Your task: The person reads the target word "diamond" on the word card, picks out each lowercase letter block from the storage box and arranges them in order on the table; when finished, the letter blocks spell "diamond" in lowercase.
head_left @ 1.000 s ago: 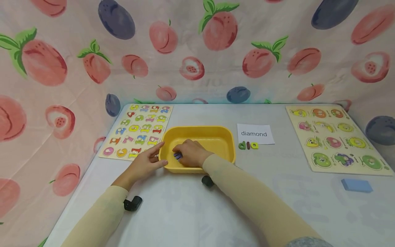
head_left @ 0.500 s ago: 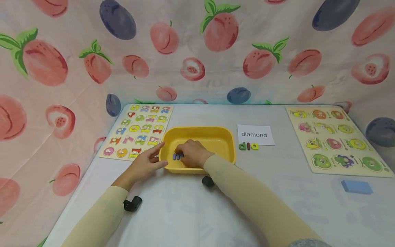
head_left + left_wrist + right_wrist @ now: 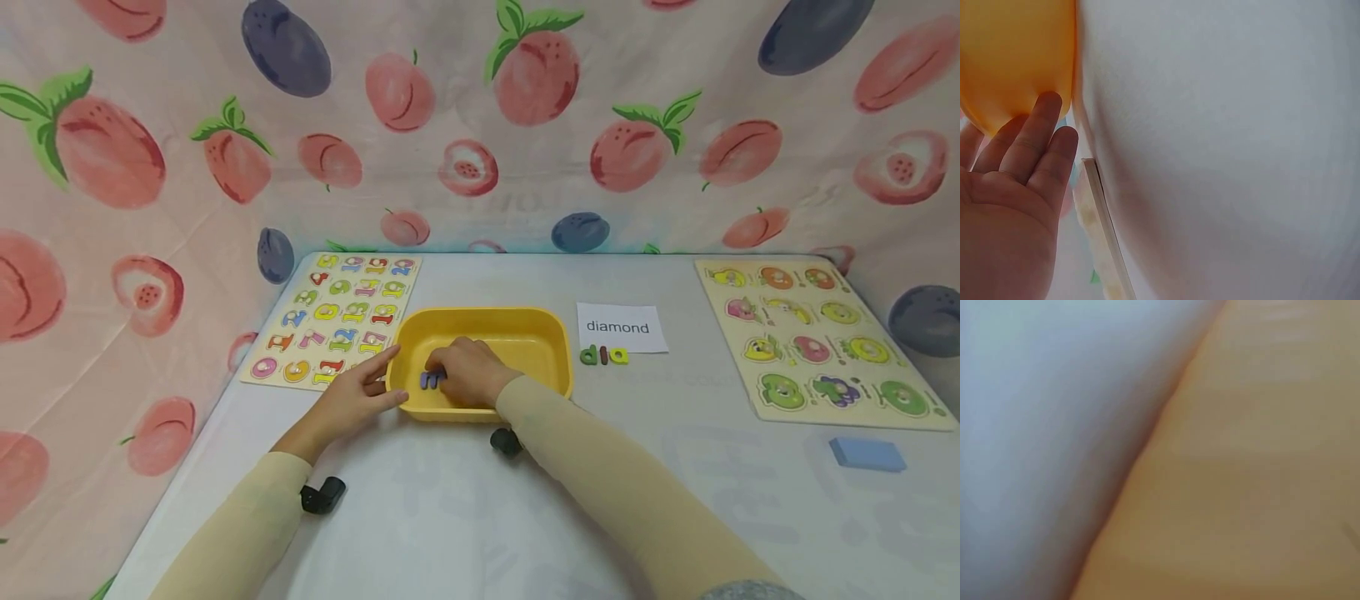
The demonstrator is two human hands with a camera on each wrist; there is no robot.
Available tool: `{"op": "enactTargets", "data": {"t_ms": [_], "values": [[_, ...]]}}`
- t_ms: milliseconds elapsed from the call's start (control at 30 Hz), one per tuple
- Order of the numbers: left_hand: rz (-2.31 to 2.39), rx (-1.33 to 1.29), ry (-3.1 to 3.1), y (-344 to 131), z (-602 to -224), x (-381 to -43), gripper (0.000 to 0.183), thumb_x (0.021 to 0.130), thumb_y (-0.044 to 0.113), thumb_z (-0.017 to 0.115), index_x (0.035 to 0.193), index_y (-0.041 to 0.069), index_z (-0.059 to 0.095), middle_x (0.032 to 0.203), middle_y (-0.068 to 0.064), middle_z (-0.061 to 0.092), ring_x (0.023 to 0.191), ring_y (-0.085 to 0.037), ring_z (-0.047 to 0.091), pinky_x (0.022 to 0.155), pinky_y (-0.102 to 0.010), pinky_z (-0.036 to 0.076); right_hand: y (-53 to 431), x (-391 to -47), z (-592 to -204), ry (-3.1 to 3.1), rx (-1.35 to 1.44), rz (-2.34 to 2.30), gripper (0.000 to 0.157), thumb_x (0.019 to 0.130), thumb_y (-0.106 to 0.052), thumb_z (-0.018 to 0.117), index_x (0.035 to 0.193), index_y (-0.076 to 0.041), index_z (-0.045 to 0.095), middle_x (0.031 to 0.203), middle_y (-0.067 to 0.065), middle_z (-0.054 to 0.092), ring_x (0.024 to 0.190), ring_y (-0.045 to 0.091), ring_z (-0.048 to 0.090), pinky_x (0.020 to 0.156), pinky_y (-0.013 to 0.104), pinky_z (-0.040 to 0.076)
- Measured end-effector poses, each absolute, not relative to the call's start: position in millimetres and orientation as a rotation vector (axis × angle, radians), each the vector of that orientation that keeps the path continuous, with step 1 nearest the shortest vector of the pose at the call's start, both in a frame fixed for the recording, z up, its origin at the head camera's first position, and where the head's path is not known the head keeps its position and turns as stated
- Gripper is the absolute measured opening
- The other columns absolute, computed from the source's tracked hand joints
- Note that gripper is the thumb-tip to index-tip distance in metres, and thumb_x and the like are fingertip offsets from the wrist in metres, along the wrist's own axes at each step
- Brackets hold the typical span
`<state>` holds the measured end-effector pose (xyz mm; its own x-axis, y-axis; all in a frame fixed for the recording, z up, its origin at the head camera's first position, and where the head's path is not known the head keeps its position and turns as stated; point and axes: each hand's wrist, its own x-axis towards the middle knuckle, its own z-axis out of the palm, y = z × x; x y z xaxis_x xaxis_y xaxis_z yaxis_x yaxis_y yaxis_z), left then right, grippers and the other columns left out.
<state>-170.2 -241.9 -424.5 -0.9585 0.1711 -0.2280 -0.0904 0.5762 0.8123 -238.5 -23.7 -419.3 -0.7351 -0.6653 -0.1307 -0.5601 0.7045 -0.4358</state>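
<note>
By the curled fingers of the right hand (image 3: 472,373), grip unclear, lies a purple letter (image 3: 424,382) in the tray (image 3: 537,357), which the left hand (image 3: 356,406), fingers extended, touches. Picking seems underway; lifting needs a firm pinch.

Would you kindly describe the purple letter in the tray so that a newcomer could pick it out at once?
Find the yellow tray near the middle of the table. Inside, toward the left end, the right hand partly covers the purple letter. Its colour sets it apart from the green letter, red-brown letter and yellow letter at the near edge of the diamond card.
</note>
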Motion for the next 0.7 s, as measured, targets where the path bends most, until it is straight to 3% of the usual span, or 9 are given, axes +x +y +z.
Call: {"op": "enactTargets", "data": {"t_ms": [700], "values": [[1.318, 0.061, 2.527, -240, -423, -171, 0.082, 0.091, 0.034, 0.075, 0.159, 0.025, 0.031, 0.157, -0.020, 0.035, 0.131, -0.036, 0.052, 0.105, -0.047, 0.044, 22, -235, -385, 2.640, -0.893, -0.665, 0.028, 0.095, -0.018, 0.069, 0.123, -0.014, 0.070, 0.119, -0.002, 0.068, 0.114, 0.018, 0.059, 0.105, 0.035, 0.045]]}}
